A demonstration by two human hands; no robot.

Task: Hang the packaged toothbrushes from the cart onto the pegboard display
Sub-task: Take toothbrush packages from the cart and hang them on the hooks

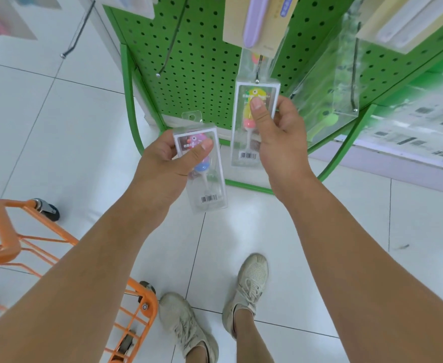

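My left hand grips a clear package with a purple and blue toothbrush, held low in front of the green pegboard. My right hand pinches a clear package with a yellow and pink toothbrush, thumb on its front. That package's top sits at the tip of a metal peg hook; I cannot tell whether it hangs on the hook. The orange cart stands at the lower left.
An empty peg hook juts out left of the yellow package. Other packaged goods hang above and to the right on the pegboard. A shelf with price labels runs at the right. White tiled floor and my shoes lie below.
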